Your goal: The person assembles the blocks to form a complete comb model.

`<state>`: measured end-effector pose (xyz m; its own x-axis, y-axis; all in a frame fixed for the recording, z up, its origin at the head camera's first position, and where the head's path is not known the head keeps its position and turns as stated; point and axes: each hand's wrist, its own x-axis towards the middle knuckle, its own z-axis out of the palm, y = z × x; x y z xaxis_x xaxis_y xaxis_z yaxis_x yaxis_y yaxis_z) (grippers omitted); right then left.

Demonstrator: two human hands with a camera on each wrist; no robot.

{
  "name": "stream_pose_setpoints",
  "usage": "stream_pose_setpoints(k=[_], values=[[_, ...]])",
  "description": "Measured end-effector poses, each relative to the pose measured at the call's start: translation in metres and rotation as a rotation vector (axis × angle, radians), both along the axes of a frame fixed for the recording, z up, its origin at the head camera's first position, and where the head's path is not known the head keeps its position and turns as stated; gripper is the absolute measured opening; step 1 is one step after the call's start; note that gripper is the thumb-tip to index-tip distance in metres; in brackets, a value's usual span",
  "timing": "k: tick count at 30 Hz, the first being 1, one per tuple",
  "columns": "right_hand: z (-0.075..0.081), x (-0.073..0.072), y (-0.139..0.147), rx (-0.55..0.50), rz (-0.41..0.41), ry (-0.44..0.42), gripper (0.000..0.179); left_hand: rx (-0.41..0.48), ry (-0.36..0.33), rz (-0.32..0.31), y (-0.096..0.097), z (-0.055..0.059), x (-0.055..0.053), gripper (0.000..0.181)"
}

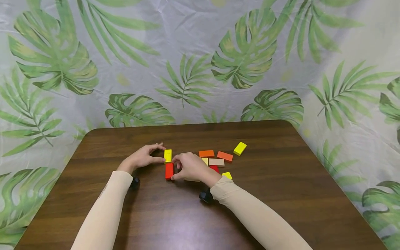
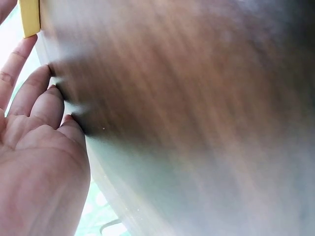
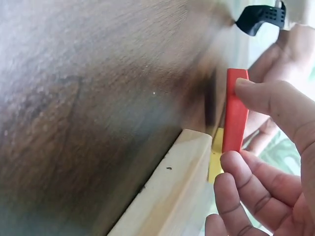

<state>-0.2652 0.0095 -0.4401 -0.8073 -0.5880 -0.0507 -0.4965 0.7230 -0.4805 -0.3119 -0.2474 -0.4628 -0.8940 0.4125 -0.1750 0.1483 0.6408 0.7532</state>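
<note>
My left hand [image 1: 142,158] pinches a yellow block [image 1: 168,156] by its two ends, the thumb at the near end and the index finger at the far one. In the left wrist view only a corner of that yellow block [image 2: 30,17] shows, at the index fingertip. My right hand [image 1: 192,167] grips a red block [image 1: 169,171] between thumb and fingers, at the yellow block's near end. The right wrist view has the red block [image 3: 236,115] held lengthwise, the thumb on one end. Whether the two blocks touch I cannot tell.
Right of my right hand lie two orange blocks [image 1: 206,153], a beige block [image 1: 216,162], another red block [image 1: 214,168] and two yellow blocks [image 1: 240,148]. A pale wooden block [image 3: 172,177] stands near the right fingers. Leaf-patterned cloth [image 1: 187,83] hangs behind the brown table [image 1: 175,215].
</note>
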Motion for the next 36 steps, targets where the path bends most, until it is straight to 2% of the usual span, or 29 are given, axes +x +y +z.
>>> stream_pose_setpoints(k=[10,20,36], values=[[-0.006,-0.004,-0.011,0.089,-0.022,0.047,0.057,0.002,-0.003,-0.002,0.0,-0.001,0.001,0.053],[-0.007,-0.001,-0.015,0.201,0.019,0.17,0.056,0.001,-0.002,-0.007,0.003,-0.004,0.002,0.053],[-0.003,-0.001,-0.02,0.211,0.017,0.153,0.059,-0.013,-0.014,-0.002,0.002,-0.001,0.0,0.061]])
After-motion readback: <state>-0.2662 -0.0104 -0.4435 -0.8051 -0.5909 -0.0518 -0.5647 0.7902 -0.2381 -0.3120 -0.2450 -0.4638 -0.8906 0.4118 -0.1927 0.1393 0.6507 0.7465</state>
